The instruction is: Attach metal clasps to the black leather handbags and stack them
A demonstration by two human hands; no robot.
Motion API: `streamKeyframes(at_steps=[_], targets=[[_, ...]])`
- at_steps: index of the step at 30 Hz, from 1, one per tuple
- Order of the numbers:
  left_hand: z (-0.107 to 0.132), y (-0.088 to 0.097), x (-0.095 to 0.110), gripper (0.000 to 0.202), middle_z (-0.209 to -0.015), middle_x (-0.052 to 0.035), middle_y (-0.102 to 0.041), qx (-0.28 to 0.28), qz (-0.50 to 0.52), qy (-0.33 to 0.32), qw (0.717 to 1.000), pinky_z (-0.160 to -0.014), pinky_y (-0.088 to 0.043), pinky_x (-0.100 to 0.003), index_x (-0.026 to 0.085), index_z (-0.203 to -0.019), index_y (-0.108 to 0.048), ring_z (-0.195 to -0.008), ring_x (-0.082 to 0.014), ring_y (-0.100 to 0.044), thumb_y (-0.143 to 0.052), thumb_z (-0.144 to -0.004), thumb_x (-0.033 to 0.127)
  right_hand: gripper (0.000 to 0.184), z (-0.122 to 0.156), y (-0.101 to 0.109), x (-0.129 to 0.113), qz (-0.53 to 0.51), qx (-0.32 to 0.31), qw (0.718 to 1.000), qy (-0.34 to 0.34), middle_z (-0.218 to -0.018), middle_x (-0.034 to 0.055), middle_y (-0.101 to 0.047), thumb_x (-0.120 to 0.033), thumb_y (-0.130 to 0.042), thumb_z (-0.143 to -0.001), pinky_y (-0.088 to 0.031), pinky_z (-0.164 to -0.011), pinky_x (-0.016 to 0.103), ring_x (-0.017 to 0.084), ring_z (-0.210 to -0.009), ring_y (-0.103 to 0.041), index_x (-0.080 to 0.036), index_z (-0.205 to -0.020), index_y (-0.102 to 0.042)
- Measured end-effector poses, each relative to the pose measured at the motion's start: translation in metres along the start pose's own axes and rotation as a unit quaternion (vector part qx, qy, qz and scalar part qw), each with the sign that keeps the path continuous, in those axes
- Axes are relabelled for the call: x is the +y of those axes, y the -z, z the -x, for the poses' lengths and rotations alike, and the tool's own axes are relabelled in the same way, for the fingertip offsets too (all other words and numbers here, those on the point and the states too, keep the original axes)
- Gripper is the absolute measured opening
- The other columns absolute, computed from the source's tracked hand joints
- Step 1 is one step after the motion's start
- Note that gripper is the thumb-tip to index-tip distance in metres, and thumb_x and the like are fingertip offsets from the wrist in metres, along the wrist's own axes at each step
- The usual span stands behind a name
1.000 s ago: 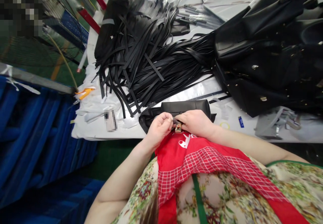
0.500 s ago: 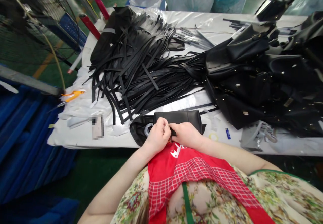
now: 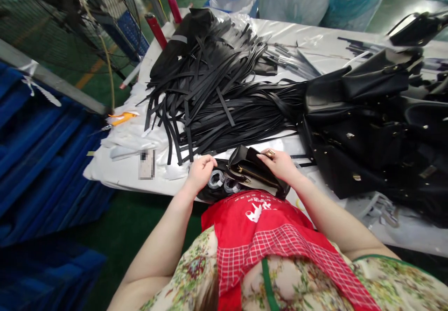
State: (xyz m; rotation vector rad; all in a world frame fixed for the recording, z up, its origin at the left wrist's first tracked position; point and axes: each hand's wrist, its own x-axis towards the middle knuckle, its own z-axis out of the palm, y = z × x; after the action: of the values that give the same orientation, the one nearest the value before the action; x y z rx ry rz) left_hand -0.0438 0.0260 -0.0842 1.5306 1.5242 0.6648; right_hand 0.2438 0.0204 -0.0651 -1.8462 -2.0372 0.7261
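A black handbag [image 3: 257, 173] lies tilted at the table's front edge, against the red apron, its mouth apart and a gold zipper along it. My right hand [image 3: 280, 165] grips the bag's upper right rim, close to a small gold metal fitting [image 3: 269, 152]. To the left, my left hand [image 3: 202, 172] has its fingers pinched together beside the bag; what is between them, if anything, is hidden. Below that hand, clear ring-shaped rolls [image 3: 216, 179] rest on black material between it and the bag.
A heap of black straps [image 3: 224, 101] covers the table's middle. Several black bags [image 3: 353, 138] are piled at right. A phone [image 3: 146, 164] and an orange-handled tool [image 3: 122, 118] lie at left. Blue crates [image 3: 42, 161] stand beside the table [image 3: 105, 168].
My hands, close together over the bag before, have moved apart, left and right. The bag has turned and its mouth now shows. The whole view has shifted somewhat.
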Motion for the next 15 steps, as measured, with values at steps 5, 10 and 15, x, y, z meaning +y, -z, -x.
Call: streamKeyframes(at_steps=[5,10,15], targets=[[-0.003,-0.033,-0.017,0.042,-0.059,-0.0036,-0.06,-0.085,-0.206,0.057,0.973,-0.057,-0.035,-0.028,0.019,-0.06,-0.053,-0.059,-0.0178,-0.054,-0.046,-0.08,0.056,0.034,-0.018,0.0,0.019,-0.021,0.026,0.999,-0.009,-0.081,0.003,-0.071,-0.046,-0.048,-0.09,-0.044,-0.069,0.026,0.017,-0.074,-0.063,-0.02,-0.092,-0.069],[-0.02,-0.069,-0.028,0.064,-0.07,-0.0146,-0.067,-0.225,-0.239,0.121,0.937,-0.061,-0.04,-0.029,0.017,-0.057,-0.058,-0.071,-0.0257,-0.064,-0.035,-0.079,0.073,0.037,-0.042,0.014,0.046,-0.051,0.047,0.995,-0.065,-0.082,0.0066,-0.072,-0.048,-0.052,-0.087,-0.043,-0.069,0.027,0.019,-0.076,-0.063,-0.015,-0.089,-0.071],[-0.036,-0.093,-0.024,0.062,-0.068,-0.0142,-0.067,-0.287,-0.213,0.114,0.927,-0.06,-0.041,-0.029,0.017,-0.053,-0.059,-0.069,-0.0266,-0.064,-0.048,-0.07,0.076,0.039,-0.057,0.023,0.07,-0.159,0.09,0.972,-0.145,-0.078,0.0081,-0.071,-0.049,-0.061,-0.079,-0.047,-0.073,0.03,0.02,-0.076,-0.063,-0.011,-0.08,-0.069]])
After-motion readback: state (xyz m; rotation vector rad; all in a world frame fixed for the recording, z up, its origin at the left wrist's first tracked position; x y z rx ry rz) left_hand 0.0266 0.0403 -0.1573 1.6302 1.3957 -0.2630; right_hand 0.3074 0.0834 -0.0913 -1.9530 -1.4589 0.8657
